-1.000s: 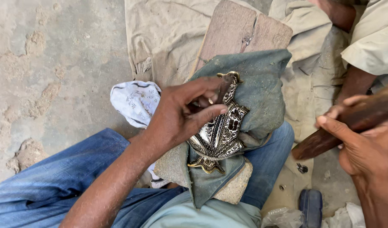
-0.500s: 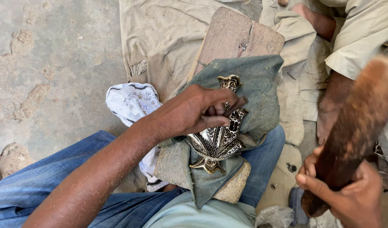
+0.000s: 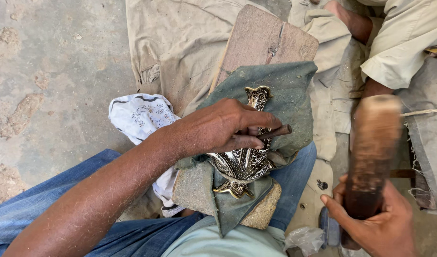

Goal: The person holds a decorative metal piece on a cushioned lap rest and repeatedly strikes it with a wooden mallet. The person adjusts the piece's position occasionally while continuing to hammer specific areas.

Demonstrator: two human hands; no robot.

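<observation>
An engraved black-and-brass metal vase (image 3: pixel 244 164) lies on a grey-green cloth (image 3: pixel 285 90) draped over a wooden board (image 3: pixel 266 40) that rests on my lap. My left hand (image 3: pixel 218 131) presses on the vase and grips a thin brown chisel (image 3: pixel 275 132) whose end points right. My right hand (image 3: pixel 378 226), at the lower right, grips a thick wooden mallet (image 3: pixel 370 152) held upright beside the vase, blurred by motion.
A white patterned cloth (image 3: pixel 137 116) lies left of the board on the concrete floor (image 3: pixel 52 71). A tan sheet (image 3: pixel 180 43) covers the ground behind. Another person's leg in pale trousers (image 3: pixel 404 43) is at the upper right. A clear plastic scrap (image 3: pixel 304 238) lies near my knee.
The mallet has swung up from a slanted position at the right to upright near the vase. My left hand has shifted slightly, and the chisel end now shows between its fingers.
</observation>
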